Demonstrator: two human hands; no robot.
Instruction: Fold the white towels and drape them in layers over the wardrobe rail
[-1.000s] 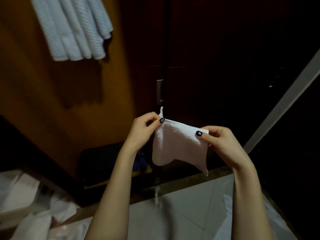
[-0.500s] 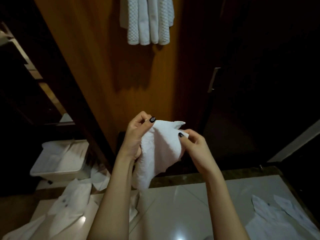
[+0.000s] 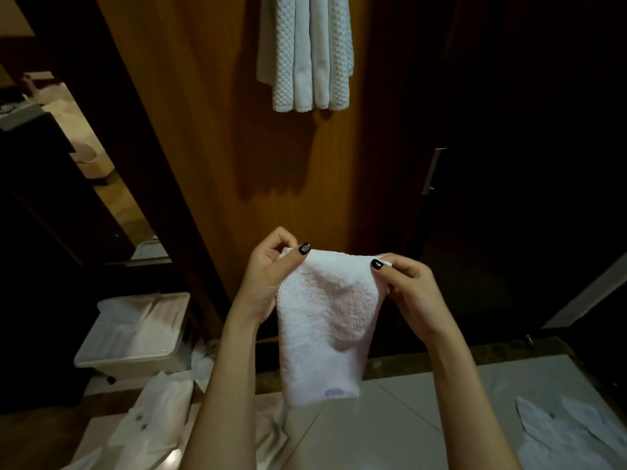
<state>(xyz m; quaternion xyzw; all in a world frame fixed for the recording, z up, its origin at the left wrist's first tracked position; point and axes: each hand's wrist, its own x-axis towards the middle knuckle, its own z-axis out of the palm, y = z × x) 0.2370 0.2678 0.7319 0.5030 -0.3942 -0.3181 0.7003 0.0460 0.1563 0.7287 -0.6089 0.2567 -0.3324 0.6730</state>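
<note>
Pinching the towel [image 3: 322,320] by its 2 top corners, you are holding it up before you, left hand [image 3: 268,276] curling on the left corner, right hand [image 3: 407,290] on the right. It is hanging well below the draped towels [image 3: 305,52].

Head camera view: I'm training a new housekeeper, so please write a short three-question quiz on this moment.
1. True or false: the small white terry towel hangs from one hand only.
2. Where do the folded white towels hang? A: above the hands, against the brown wooden panel. B: below the hands. C: out of view.
3. Fill in: the left hand and the right hand each pinch a top ___ of the terry towel.

Key: 1 false; 2 A; 3 corner.
</note>
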